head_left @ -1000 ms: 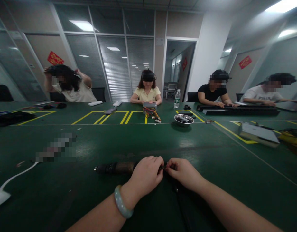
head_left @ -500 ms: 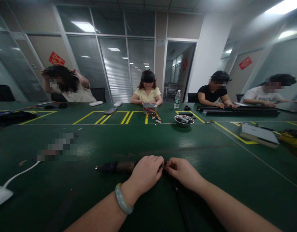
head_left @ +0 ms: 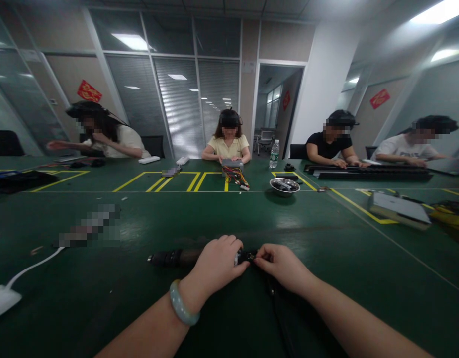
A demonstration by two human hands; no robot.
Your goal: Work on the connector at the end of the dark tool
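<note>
A long dark cylindrical tool (head_left: 169, 258) with a small metal tip and a brownish middle lies crosswise on the green table, its exact kind unclear. My left hand (head_left: 220, 261) is wrapped over its right part, palm down, with the thumb lowered near its end. Beside that end, my right hand (head_left: 277, 262) pinches a small part whose detail is too fine to name. A tiny metallic piece (head_left: 251, 257) shows between the two hands. From below my right hand, a black cable-like strip (head_left: 277, 308) runs toward me over the table.
Ahead stands a metal bowl (head_left: 285, 187) of dark parts. A power supply box with coloured wires (head_left: 233, 174) and a water bottle (head_left: 274, 154) are farther back. White cable (head_left: 35, 268) lies left; a pale box (head_left: 400, 209) sits right. Several people work across the table.
My left hand has shifted slightly left, its thumb away from my right fingers, uncovering the tool's end. My right hand stays nearly still. The person at far left has lowered their arms from their head.
</note>
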